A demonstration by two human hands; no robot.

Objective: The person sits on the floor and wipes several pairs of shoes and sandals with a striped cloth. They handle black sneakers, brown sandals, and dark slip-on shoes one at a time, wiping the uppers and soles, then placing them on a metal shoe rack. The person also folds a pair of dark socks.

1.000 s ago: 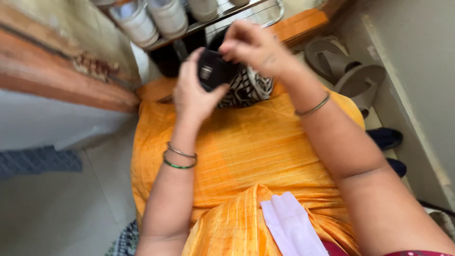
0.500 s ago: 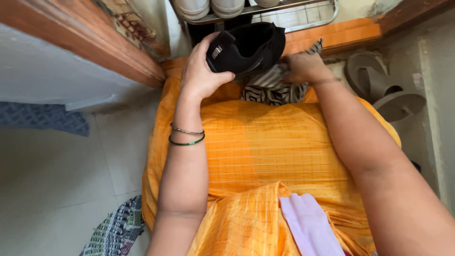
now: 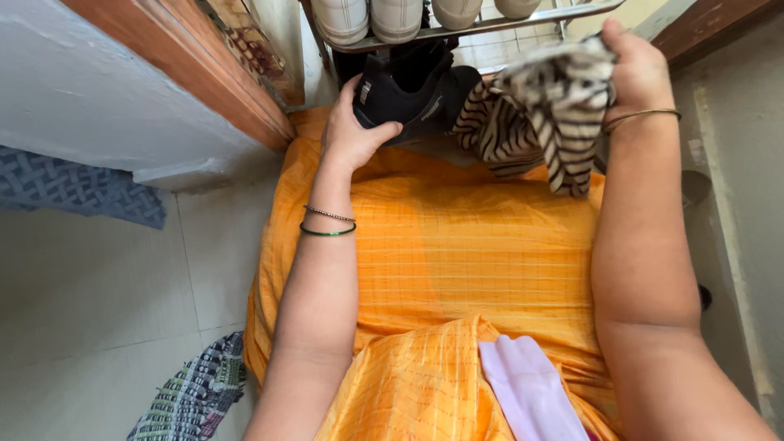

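Left hand (image 3: pixel 353 131): fingers wrapped round the heel of a black shoe (image 3: pixel 412 94), held just under the shoe rack (image 3: pixel 490 23).
Right hand (image 3: pixel 637 69): closed on a striped cloth (image 3: pixel 539 106) — raised, folds hanging down.
Lap: orange fabric (image 3: pixel 457 253) beneath both arms.
Room: pale tiled floor (image 3: pixel 90 302) — wooden door frame (image 3: pixel 188 65) at left, woven mat (image 3: pixel 196 396) nearby.

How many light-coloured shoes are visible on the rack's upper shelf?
4, side by side along the upper shelf: shoe one leftmost, shoe two, shoe three, shoe four rightmost. The frame's top edge crops them; more may be hidden.
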